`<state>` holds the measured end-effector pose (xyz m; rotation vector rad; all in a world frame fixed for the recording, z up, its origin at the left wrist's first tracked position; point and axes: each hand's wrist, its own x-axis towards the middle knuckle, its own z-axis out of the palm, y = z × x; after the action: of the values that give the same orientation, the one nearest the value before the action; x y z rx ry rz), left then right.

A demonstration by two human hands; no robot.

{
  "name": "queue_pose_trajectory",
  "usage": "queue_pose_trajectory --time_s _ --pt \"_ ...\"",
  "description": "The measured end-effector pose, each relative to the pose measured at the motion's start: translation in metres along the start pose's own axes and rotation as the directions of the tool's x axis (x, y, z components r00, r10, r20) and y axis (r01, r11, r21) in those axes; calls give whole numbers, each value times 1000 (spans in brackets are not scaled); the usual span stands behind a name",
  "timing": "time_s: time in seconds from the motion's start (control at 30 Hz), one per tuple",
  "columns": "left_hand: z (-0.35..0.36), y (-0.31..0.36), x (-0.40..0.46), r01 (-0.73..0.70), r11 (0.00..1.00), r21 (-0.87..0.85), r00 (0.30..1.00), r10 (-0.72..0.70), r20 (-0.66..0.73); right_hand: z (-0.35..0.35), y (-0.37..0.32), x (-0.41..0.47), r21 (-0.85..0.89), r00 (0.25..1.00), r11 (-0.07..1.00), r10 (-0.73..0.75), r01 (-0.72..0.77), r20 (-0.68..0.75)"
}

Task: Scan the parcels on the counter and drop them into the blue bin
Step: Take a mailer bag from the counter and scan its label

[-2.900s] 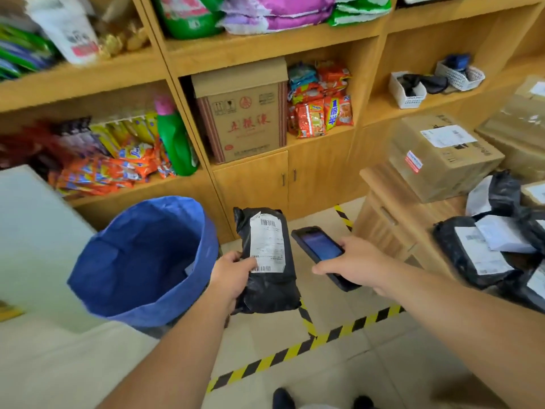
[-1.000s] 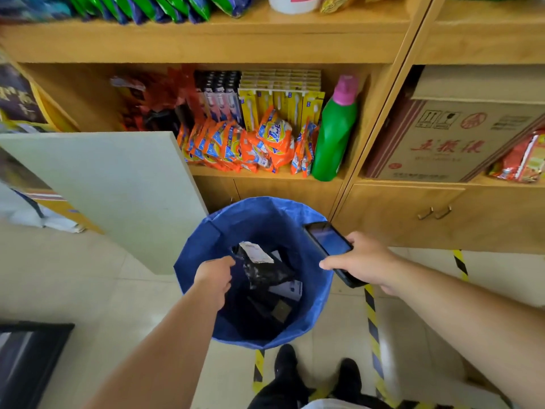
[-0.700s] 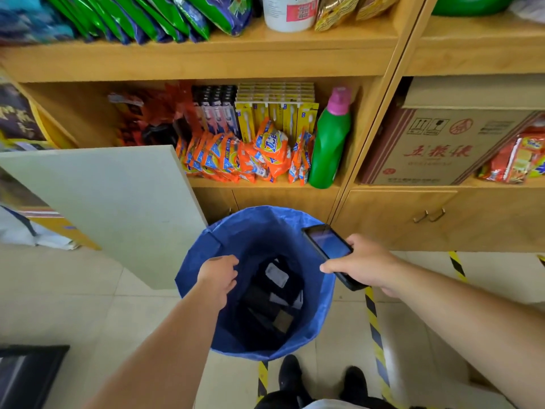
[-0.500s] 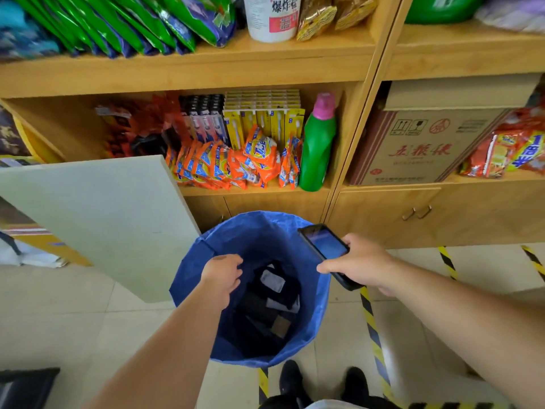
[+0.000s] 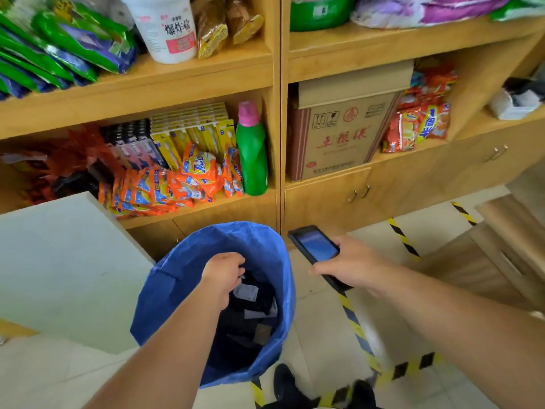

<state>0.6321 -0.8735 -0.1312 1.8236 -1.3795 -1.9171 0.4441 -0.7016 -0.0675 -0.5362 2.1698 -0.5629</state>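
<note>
Empty left hand (image 5: 221, 271) over the blue bin (image 5: 188, 278)

Black parcels (image 5: 250, 305) with white labels lie inside the bin; fingers loosely curled. Right hand (image 5: 352, 267) grips the scanner (image 5: 314, 249). Label print unreadable.

1. The white plastic tub with a pink label (image 5: 165, 26), on the upper shelf, reads "爆炸盐" in dark characters.
2. The brown cardboard carton (image 5: 343, 128), on the lower shelf, carries red characters "五粮液", a round red emblem and black handling pictograms.
3. The orange sachets (image 5: 199, 169) show a partial blue "Tide" logo.
4. Parcel labels in the blue bin (image 5: 182, 278) are unreadable.
</note>
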Motion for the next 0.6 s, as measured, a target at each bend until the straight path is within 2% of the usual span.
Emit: queue_pose_trajectory --time_s 0.33,0.6 --pt "112 6 -42 -136 973 188 981 106 160 -66 91 -50 142 990 989 64 -46 -123" --pt "235 -27 -112 -284 889 360 936 175 306 -125 207 -110 275 970 956 156 -101 -188"
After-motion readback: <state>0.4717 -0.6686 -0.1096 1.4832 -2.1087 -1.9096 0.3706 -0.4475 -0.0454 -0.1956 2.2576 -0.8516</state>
